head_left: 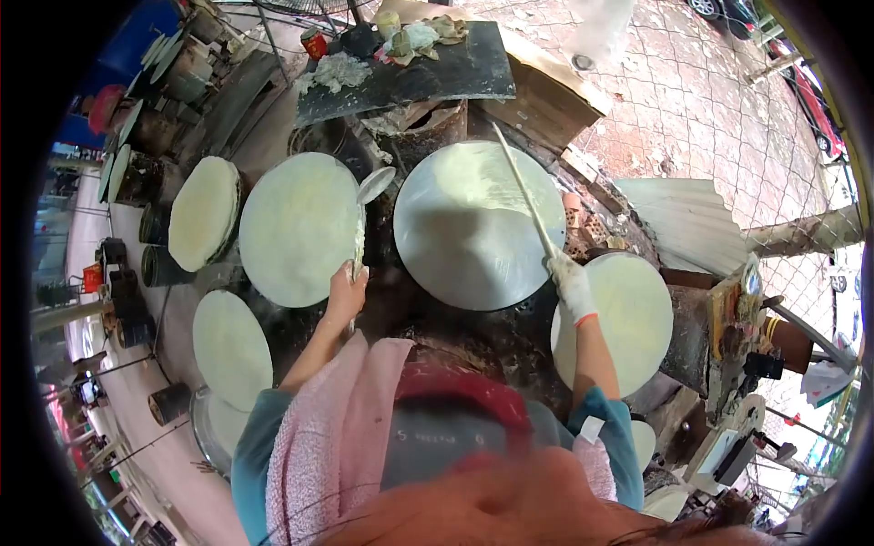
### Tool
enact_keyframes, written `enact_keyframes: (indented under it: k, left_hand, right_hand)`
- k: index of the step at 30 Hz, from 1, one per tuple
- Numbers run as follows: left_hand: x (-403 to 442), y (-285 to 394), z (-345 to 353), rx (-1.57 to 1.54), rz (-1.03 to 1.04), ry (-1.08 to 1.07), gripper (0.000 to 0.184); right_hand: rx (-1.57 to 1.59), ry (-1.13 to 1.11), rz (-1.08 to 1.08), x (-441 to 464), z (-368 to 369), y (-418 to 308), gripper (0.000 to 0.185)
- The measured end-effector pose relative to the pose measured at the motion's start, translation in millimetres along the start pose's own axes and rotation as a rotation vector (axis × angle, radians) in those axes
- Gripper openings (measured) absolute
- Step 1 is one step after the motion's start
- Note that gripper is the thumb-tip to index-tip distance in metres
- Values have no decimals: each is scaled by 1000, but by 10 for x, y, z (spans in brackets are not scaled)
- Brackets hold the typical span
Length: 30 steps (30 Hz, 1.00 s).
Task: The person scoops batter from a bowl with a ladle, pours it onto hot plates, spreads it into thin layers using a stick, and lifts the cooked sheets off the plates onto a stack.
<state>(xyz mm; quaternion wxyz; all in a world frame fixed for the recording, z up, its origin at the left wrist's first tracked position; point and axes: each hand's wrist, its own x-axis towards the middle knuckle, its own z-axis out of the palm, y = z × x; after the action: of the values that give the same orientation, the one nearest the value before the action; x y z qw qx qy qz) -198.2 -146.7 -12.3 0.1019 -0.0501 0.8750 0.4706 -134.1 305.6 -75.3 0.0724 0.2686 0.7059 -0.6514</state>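
Observation:
My left hand (347,293), bare, is closed around the batter-coated handle of a ladle (375,186). The ladle's round bowl points forward, over the gap between two round plates. My right hand (570,284), in a white glove, grips a long thin stick (525,194). The stick slants forward and left across the right part of a round metal griddle (446,264). A pale yellow-green layer of batter (469,173) covers the griddle's far part, while the near part shows bare grey metal with a shadow. Left of the ladle is a round surface (299,227) covered with a pale layer.
More pale-covered rounds lie at left (205,214), lower left (232,350) and right (628,318). Ahead, a dark board (428,77) carries a red can (314,44) and crumpled scraps. Bricks (592,227) and a corrugated sheet (683,218) lie at right, before a wire fence.

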Motion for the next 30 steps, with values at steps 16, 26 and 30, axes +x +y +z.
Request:
enact_keyframes:
  k: [16, 26, 30]
  left_hand:
    - [-176, -293, -198, 200, -3, 91, 24]
    - [49, -107, -199, 319, -3, 51, 31]
    - [202, -72, -98, 414, 51, -20, 28]
  right_hand:
    - [-325, -520, 75, 136, 34, -481, 32]
    - [-477, -556, 75, 528, -147, -432, 29]
    - [-433, -631, 129, 58, -368, -398, 37]
